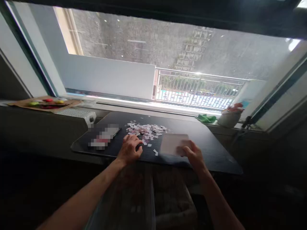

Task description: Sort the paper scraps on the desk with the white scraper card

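A heap of several small white and pinkish paper scraps (pixel 146 130) lies in the middle of a dark tabletop (pixel 211 147). My left hand (pixel 129 149) rests at the near edge of the heap, its fingers curled over some scraps; whether it grips any is hidden. My right hand (pixel 193 155) touches the near right corner of a pale card or sheet (pixel 173 143) that lies flat to the right of the heap. A few stray scraps (pixel 155 152) lie between the two hands.
A blurred-out flat item (pixel 104 137) lies on the left of the table. On the sill stand a white pot (pixel 229 117) and a green cloth (pixel 206 118). A cardboard tray with coloured items (pixel 45 103) sits far left. A padded seat (pixel 168 198) is below.
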Tool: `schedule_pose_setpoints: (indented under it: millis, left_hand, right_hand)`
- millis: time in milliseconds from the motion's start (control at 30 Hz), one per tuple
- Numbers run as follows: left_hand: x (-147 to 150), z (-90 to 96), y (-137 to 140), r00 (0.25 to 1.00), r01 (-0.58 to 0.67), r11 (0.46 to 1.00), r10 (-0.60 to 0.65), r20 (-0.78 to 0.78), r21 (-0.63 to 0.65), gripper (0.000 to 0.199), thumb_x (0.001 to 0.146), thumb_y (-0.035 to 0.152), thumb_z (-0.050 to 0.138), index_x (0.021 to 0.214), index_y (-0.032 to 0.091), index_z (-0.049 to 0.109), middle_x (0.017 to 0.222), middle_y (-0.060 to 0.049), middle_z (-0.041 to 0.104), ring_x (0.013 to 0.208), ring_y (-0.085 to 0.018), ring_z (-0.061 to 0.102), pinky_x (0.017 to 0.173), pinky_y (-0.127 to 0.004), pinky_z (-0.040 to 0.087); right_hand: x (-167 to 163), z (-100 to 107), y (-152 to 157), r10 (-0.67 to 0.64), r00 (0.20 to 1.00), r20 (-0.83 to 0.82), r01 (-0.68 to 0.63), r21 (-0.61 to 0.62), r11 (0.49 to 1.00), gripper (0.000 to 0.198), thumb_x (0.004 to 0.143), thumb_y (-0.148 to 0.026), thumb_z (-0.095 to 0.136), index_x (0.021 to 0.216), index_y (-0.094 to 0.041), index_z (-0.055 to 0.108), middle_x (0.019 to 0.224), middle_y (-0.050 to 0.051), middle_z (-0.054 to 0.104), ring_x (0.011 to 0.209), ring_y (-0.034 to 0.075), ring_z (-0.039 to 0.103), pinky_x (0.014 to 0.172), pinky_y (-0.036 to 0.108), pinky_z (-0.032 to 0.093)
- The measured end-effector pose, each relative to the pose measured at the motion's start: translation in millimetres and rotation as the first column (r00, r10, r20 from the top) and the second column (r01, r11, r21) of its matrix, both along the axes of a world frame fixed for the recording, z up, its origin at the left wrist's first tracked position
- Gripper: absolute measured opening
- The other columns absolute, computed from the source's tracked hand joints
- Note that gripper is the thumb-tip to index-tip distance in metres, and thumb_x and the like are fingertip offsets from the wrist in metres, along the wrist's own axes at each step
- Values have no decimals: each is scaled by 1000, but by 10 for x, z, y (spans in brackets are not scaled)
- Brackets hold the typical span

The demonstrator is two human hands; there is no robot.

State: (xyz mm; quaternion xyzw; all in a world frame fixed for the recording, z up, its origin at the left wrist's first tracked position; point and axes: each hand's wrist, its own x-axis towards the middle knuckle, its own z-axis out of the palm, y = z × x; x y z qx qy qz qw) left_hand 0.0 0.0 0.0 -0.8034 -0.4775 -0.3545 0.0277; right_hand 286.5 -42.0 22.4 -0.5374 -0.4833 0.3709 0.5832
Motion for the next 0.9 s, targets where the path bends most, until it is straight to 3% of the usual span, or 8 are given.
schedule_pose_setpoints:
  millis: [267,567,900]
  left_hand:
    - [6,-9,-14,1000,3,999,-3,6,49,18,79,19,51,86,21,66,90,-6,66,104,-27,57,102,-50,35]
    - [4,-74,20,999,19,996,-22,34,87,18,76,17,51,85,22,66,87,-4,66,100,-26,59,101,-53,35]
    - [-1,-89,38,999,19,997,-22,39,74,18,77,19,51,87,22,66,87,-5,66,104,-28,59,102,-55,35]
  right_hand:
    - [-214,-90,189,95,995,-25,-95,6,995,30,64,-33,69,91,-19,64,81,3,76,73,22,72,64,32,58]
    - [13,-42,74,138,990,11,-138,-36,990,26,63,-29,71,85,-17,65,73,2,72,64,21,69,47,28,54]
    - [-122,-108,258,177,984,-25,-178,-62,982,31,64,-34,73,90,-18,64,85,3,73,78,23,70,67,35,57]
